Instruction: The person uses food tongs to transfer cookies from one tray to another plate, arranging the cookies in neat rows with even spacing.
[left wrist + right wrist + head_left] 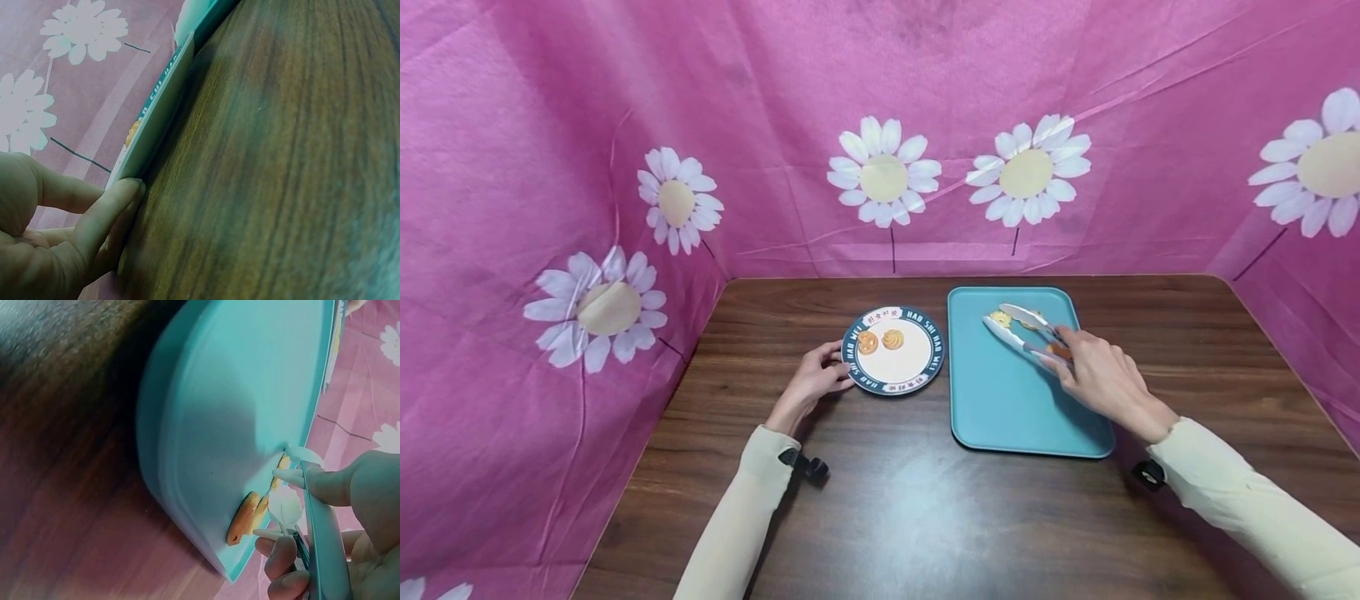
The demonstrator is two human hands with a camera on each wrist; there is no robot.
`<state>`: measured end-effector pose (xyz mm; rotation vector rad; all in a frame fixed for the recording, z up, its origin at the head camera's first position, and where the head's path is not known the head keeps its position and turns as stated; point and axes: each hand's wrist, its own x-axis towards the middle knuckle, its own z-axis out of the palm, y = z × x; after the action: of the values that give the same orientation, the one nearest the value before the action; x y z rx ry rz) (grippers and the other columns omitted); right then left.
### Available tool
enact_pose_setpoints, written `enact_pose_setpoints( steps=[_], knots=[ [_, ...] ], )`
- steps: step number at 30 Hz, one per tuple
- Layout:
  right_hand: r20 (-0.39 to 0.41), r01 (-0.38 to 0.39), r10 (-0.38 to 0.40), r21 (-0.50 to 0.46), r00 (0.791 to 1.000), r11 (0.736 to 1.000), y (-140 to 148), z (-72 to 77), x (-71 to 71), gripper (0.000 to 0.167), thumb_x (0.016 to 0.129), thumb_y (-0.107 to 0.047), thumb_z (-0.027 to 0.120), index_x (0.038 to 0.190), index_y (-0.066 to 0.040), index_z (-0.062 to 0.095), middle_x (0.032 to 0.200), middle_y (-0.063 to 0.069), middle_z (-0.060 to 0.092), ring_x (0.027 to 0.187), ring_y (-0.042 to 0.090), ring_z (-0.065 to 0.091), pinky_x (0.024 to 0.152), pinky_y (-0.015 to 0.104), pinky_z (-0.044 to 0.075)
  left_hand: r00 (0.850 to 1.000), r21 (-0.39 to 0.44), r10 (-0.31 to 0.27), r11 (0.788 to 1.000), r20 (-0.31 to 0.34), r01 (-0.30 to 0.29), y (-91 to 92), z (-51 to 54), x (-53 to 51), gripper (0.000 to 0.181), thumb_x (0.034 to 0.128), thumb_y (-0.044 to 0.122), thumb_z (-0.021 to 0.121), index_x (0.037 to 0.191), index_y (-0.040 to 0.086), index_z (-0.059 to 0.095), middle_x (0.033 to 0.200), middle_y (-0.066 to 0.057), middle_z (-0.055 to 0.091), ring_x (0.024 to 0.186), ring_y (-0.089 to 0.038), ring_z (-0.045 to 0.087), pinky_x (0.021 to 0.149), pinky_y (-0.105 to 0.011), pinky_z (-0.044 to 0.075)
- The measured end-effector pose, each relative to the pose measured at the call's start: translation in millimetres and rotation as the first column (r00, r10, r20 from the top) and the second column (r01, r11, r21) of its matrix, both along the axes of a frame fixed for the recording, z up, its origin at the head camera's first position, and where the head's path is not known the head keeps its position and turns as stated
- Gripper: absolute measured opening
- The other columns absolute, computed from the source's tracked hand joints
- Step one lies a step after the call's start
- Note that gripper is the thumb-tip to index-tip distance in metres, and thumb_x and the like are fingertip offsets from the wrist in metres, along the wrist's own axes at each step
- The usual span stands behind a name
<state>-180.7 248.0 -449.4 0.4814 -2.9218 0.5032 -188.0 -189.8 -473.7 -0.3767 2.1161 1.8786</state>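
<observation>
My left hand [813,377] pinches the left rim of a round plate [904,370], white with a dark blue lettered border. A pretzel-shaped cookie [867,342] and a swirled cookie [892,339] lie on it. In the left wrist view, the plate [156,128] shows edge-on, with fingers at its near end. My right hand [1105,375] holds tongs [1009,336] with pale tips over the teal tray [1000,408]. The tips stand spread, with a yellowish cookie [1001,318] between them; contact cannot be told. Behind the tongs, a brown cookie [1060,351] lies on the tray, partly hidden.
Plate and tray stand side by side on a dark wood-grain table [880,500]. A pink cloth [775,125] printed with white daisies hangs along the back and sides. Several cookies, among them a brown one [242,519], lie near the tray's edge in the right wrist view.
</observation>
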Motion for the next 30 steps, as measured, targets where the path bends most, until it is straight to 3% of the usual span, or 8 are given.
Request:
enact_pose_setpoints(
  steps=[16, 30],
  knots=[
    [-0.015, 0.001, -0.001, -0.003, 1.000, 1.000, 0.4, -0.7, 0.0, 0.052, 0.100, -0.033, 0.068, 0.137, 0.001, 0.057, 0.107, 0.025, 0.071, 0.067, 0.033, 0.063, 0.040, 0.043, 0.047, 1.000, -0.006, 0.005, 1.000, 0.001, -0.005, 0.8, -0.9, -0.4, 0.058, 0.0980, -0.009, 0.056, 0.155, 0.001, 0.046, 0.125, -0.018, 0.052, 0.096, -0.017, 0.063, 0.080, -0.021, 0.067],
    [0.060, 0.005, -0.005, -0.009, 0.998, 1.000, 1.2, 3.8, 2.3, 0.064, 0.100, -0.039, 0.068, 0.144, 0.005, 0.052, 0.096, 0.019, 0.065, 0.066, 0.022, 0.051, 0.041, 0.028, 0.035, 1.000, -0.036, 0.007, 0.999, 0.023, -0.006, 0.1, 0.0, -1.3, 0.057, 0.1000, -0.006, 0.056, 0.155, 0.006, 0.047, 0.129, -0.018, 0.053, 0.097, -0.016, 0.063, 0.081, -0.021, 0.067]
  ],
)
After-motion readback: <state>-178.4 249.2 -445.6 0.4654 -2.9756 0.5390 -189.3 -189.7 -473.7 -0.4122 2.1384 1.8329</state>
